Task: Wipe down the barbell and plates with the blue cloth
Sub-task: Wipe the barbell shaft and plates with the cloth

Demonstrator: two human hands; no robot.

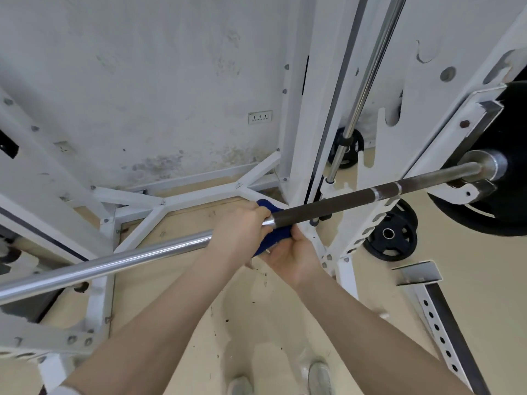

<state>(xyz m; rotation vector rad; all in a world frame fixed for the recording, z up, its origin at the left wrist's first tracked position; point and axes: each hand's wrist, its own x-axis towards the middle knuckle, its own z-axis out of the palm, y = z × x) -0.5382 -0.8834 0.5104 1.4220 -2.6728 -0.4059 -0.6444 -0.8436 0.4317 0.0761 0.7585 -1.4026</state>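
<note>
The white rack (299, 109) fills most of my view, its uprights and floor braces standing against a stained wall (156, 81). Across it runs the bar (342, 199), from low on my left up to the right, where it sits in a rack hook. Its left stretch is bright chrome; the part to the right of my hands is dark and rough. At the far right end a big black plate (510, 206) is loaded on the sleeve. Two smaller plates lie by the rack's foot, one (390, 238) on the tan floor (285, 323) just right of the upright, one (346, 148) farther back by the wall.

My left hand (236, 232) is curled over the top of the bar, right where chrome meets the dark section, with the cloth (275, 233) under it. My right hand (293, 255) comes up from beneath, palm up, fingers curled onto the cloth's hanging lower part. The cloth is bunched round the bar between my two hands, a blue fold poking out above my left knuckles. How far it wraps behind the bar I can't quite see.

My shoes (319, 379) show at the bottom edge.
</note>
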